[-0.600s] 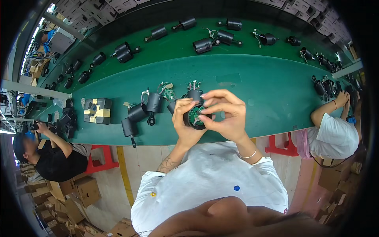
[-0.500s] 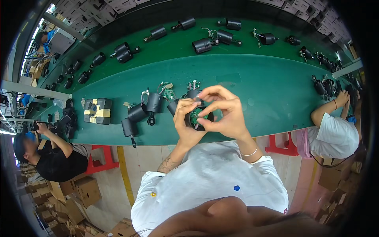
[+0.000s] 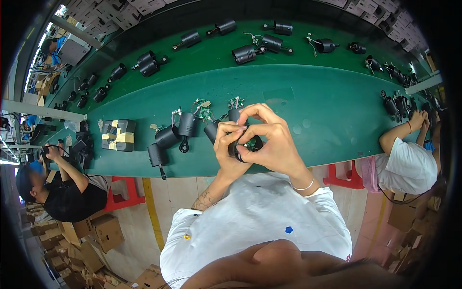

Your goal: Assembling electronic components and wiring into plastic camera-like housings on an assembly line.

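Bracing left hand (image 3: 229, 153): at nine o'clock, fingers wrapped round the black cylinder (image 3: 260, 143); a steady hold helps most.
Right hand (image 3: 275, 139): at three o'clock, thumb and forefinger curled over the mouth; cannot tell what they pinch.
Green board (image 3: 251, 143): inside the mouth, between both hands; light edge pressure should spare its parts.
Nearby cylinder (image 3: 187, 124): ten o'clock, best left unbumped.

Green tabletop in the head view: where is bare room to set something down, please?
Bare: the green tabletop between the right hand and the black cylindrical housings at far right. Crowded: left of and beyond the left hand, with black cylinders and green circuit boards.
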The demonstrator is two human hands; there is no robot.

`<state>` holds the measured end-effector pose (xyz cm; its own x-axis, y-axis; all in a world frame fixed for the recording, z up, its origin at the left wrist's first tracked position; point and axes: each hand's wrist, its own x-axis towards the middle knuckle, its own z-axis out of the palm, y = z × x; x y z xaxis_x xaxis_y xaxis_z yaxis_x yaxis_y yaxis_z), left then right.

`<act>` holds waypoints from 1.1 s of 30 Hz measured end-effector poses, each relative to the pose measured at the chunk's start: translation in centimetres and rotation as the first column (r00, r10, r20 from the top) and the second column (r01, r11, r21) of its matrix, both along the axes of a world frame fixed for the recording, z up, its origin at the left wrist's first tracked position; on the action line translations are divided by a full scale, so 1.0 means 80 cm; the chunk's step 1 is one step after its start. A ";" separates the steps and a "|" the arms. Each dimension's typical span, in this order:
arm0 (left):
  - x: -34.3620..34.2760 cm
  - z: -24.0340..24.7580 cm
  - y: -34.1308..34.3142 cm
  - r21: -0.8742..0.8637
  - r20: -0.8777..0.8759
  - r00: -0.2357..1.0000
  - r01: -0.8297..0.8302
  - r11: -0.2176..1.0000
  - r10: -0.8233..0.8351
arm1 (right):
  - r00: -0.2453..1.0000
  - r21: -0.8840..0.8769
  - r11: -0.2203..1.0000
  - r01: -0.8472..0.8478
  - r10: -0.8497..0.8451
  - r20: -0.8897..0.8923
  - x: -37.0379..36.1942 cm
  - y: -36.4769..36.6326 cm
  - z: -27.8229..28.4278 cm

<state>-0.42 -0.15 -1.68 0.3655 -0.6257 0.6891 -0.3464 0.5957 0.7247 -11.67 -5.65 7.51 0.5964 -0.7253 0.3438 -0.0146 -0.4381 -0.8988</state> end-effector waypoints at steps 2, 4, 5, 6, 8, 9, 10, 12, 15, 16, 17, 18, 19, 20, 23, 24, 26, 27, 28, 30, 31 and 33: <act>-0.001 0.000 0.000 -0.008 -0.016 1.000 0.007 1.000 -0.007 | 1.000 0.000 1.000 -0.007 0.007 -0.003 0.001 0.002 -0.002; -0.001 0.003 -0.001 -0.009 -0.057 0.998 -0.008 1.000 0.007 | 0.998 -0.031 0.998 0.051 -0.049 0.048 0.007 0.010 -0.011; -0.002 0.006 -0.002 -0.009 -0.076 0.997 -0.015 1.000 0.014 | 0.994 -0.046 0.996 0.080 -0.076 0.075 0.009 0.014 -0.016; -0.002 0.008 -0.002 -0.010 -0.096 0.995 -0.022 1.000 0.021 | 0.989 -0.060 0.992 0.109 -0.103 0.102 0.010 0.016 -0.019; 0.000 0.013 -0.002 -0.011 -0.045 0.998 -0.049 0.999 0.049 | 0.990 -0.044 0.992 0.116 -0.112 0.091 0.008 0.020 -0.023; 0.001 0.015 -0.002 -0.014 0.007 0.997 -0.074 0.997 0.074 | 0.989 -0.028 0.992 0.126 -0.123 0.081 0.007 0.022 -0.024; 0.003 0.017 -0.002 -0.018 0.058 0.993 -0.098 0.995 0.099 | 0.988 -0.013 0.991 0.135 -0.134 0.070 0.006 0.023 -0.025; 0.005 0.018 -0.003 -0.023 0.110 0.986 -0.120 0.993 0.122 | 0.987 0.002 0.989 0.147 -0.147 0.059 0.006 0.026 -0.031; 0.006 0.012 -0.007 -0.079 0.197 0.963 -0.170 0.982 0.183 | 0.927 0.524 0.849 -0.064 -0.144 0.347 0.014 0.030 -0.047; 0.006 0.012 -0.007 -0.099 0.224 0.953 -0.185 0.978 0.204 | 0.884 0.650 0.741 -0.168 -0.178 0.431 0.015 0.030 -0.049; 0.006 0.012 -0.007 -0.098 0.225 0.953 -0.186 0.978 0.204 | 0.884 0.651 0.740 -0.169 -0.178 0.432 0.015 0.030 -0.050; 0.006 0.012 -0.005 -0.100 0.235 0.949 -0.192 0.976 0.210 | 0.887 0.637 0.747 -0.189 -0.149 0.438 0.014 0.028 -0.050; 0.006 0.013 -0.004 -0.103 0.245 0.945 -0.197 0.975 0.217 | 0.888 0.623 0.753 -0.209 -0.120 0.444 0.014 0.026 -0.050; 0.006 0.013 -0.003 -0.105 0.254 0.941 -0.202 0.974 0.223 | 0.889 0.610 0.759 -0.230 -0.091 0.449 0.013 0.025 -0.051; 0.005 0.014 -0.003 -0.123 0.257 0.937 -0.210 0.970 0.236 | 0.891 0.588 0.770 -0.245 -0.060 0.450 0.012 0.024 -0.051; 0.004 0.013 -0.004 -0.137 0.251 0.938 -0.212 0.968 0.241 | 0.893 0.581 0.777 -0.240 -0.058 0.446 0.011 0.025 -0.051; 0.003 0.013 -0.005 -0.167 0.238 0.939 -0.213 0.963 0.249 | 0.897 0.567 0.791 -0.229 -0.056 0.439 0.010 0.025 -0.051; 0.002 0.017 -0.005 -0.167 0.239 0.939 -0.213 0.963 0.249 | 0.896 0.567 0.791 -0.229 -0.056 0.440 0.009 0.024 -0.050; 0.002 0.022 -0.004 -0.148 0.248 0.945 -0.182 0.972 0.214 | 0.900 0.599 0.765 -0.237 -0.060 0.432 0.007 0.022 -0.050; 0.002 0.035 -0.001 -0.108 0.266 0.953 -0.119 0.987 0.144 | 0.907 0.661 0.706 -0.253 -0.065 0.417 0.003 0.019 -0.048; 0.002 0.039 0.001 -0.088 0.273 0.956 -0.088 0.992 0.109 | 0.910 0.691 0.675 -0.260 -0.068 0.409 0.002 0.019 -0.048; 0.002 0.043 0.006 -0.060 0.262 0.960 -0.090 0.994 0.103 | 0.911 0.704 0.661 -0.260 -0.073 0.405 0.003 0.019 -0.048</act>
